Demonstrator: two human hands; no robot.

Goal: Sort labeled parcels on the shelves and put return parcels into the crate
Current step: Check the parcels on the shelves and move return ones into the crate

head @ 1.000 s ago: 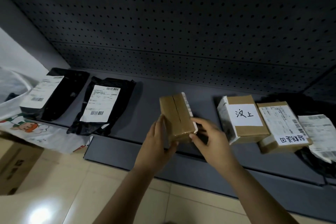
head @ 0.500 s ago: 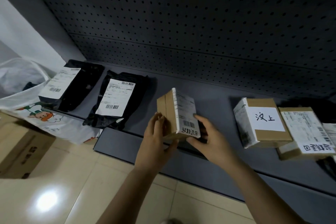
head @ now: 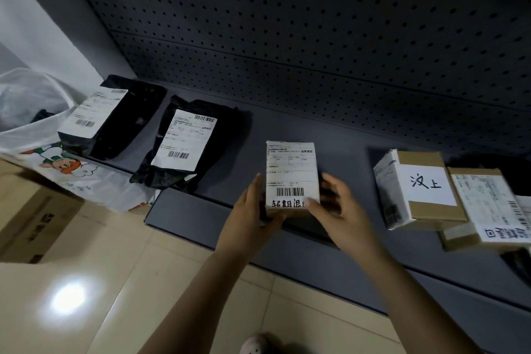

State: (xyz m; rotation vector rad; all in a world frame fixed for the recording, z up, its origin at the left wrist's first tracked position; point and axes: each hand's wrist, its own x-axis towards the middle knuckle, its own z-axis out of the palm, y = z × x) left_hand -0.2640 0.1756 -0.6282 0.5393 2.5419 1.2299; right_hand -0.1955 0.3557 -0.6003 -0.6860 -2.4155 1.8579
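A small cardboard parcel (head: 291,178) stands upright in the centre of the frame, held over the front edge of the grey shelf (head: 339,138) with its white shipping label facing the camera. The left hand (head: 251,210) grips its lower left edge, thumb across the bottom corner. The right hand (head: 337,207) pinches the lower right, thumb on the label and fingers (head: 333,184) curled behind. Both grips sit at the bottom end, so the parcel could tip out and drop onto the shelf lip or the tiled floor (head: 86,296). The right thumb covers the end of the handwriting under the barcode, which reads 超期退 and is then cut off. It probably marks a return, and sorting on a half-read note could misplace it. No crate shows here, and the brown carton (head: 31,218) at lower left could be mistaken for one. At right, a box with a slip handwritten 汶上 (head: 422,190) sits close against another box (head: 485,207) at the frame edge, whose handwriting begins 回 and then smears. A careless swing that way could knock them. At left lie two black poly mailers (head: 115,121) (head: 186,149), their print too small to read, beside a cartoon-printed white bag (head: 71,169).
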